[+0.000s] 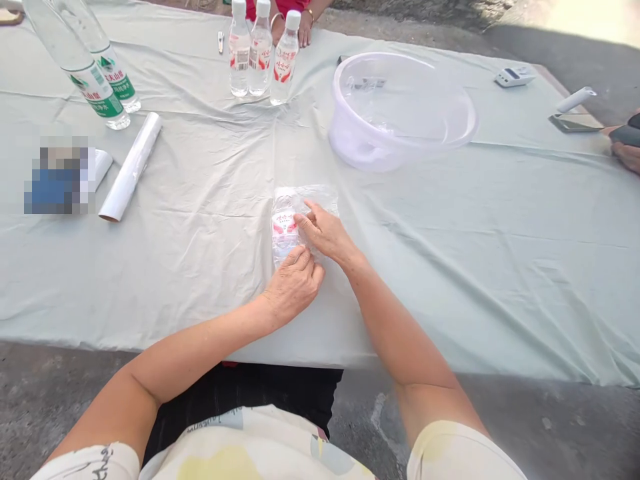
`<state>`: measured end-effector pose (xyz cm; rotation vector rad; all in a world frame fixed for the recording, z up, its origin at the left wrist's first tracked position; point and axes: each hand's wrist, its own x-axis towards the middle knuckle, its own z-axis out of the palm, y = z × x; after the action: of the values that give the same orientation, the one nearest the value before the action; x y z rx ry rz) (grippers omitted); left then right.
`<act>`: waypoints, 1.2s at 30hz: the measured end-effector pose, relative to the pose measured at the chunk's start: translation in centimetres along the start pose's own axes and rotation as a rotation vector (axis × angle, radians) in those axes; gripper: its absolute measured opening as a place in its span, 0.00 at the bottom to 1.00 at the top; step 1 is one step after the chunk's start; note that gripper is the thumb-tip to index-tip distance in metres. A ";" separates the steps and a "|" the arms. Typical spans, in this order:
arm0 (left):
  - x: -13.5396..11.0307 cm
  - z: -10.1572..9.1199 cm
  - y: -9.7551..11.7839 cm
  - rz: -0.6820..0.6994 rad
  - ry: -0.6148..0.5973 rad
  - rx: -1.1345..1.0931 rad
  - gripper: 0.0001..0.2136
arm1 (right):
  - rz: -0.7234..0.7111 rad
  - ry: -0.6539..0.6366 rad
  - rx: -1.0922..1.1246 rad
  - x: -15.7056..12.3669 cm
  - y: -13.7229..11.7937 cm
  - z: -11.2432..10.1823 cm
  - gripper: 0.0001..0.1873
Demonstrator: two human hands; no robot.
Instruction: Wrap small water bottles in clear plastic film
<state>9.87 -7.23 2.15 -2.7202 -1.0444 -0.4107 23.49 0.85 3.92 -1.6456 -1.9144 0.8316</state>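
Observation:
A small water bottle (285,225) with a red and white label lies on its side in front of me, wrapped or covered in a sheet of clear plastic film (325,195). My left hand (296,283) is closed at the bottle's near end, pinching the film there. Across the bottle's right side is my right hand (327,230), its thumb and index finger apart. That thumb touches the label's edge, and the other fingers rest on the film, partly hidden.
A translucent basin (360,147) stands beyond my hands. Three small bottles (260,57) are upright at the back. Tall green-label bottles (100,97) and a film roll (131,167) are at left. Other people's hands (305,28) show at the far edge and at right.

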 end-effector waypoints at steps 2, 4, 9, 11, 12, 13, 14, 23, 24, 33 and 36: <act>1.0 -0.5 0.3 -0.034 -0.060 -0.125 0.14 | -0.049 0.150 0.030 -1.4 0.9 -1.0 0.30; 1.7 -1.1 0.5 -0.040 -0.116 -0.300 0.15 | -0.098 0.192 0.047 -3.5 2.0 -1.9 0.29; 2.2 -2.6 -0.6 -0.084 -0.225 -0.788 0.17 | -0.204 0.062 0.016 -8.9 4.6 -3.3 0.24; 2.4 -3.1 -1.7 -0.197 -0.260 -1.032 0.16 | -0.275 0.062 -0.070 -10.2 5.6 -2.9 0.26; 2.5 -3.3 -2.3 -0.262 -0.283 -1.155 0.15 | -0.299 0.080 -0.126 -10.7 6.1 -2.5 0.29; 2.7 -3.6 -3.0 -0.322 -0.304 -1.263 0.14 | -0.311 0.112 -0.181 -11.0 6.5 -1.9 0.30; 3.0 -3.8 -3.7 -0.371 -0.329 -1.351 0.12 | -0.318 0.158 -0.233 -11.2 6.9 -1.3 0.28; 4.2 -5.4 -5.8 -0.454 -0.467 -1.474 0.09 | -0.587 0.488 -0.502 -12.5 7.7 -0.4 0.14; 4.2 -5.5 -5.9 -0.429 -0.473 -1.458 0.09 | -0.595 0.504 -0.514 -12.9 7.7 -0.9 0.14; 4.2 -4.3 -5.1 -0.308 -0.418 -1.353 0.13 | -0.410 0.360 -0.427 -16.4 8.6 -0.8 0.15; 4.8 -3.3 -4.0 -0.273 -0.439 -1.298 0.16 | -0.273 0.297 -0.428 -17.0 9.1 -1.4 0.16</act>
<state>10.01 -2.28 7.15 -3.9189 -1.6943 -0.7558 33.61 -14.92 -1.08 -1.5731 -2.1261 0.0625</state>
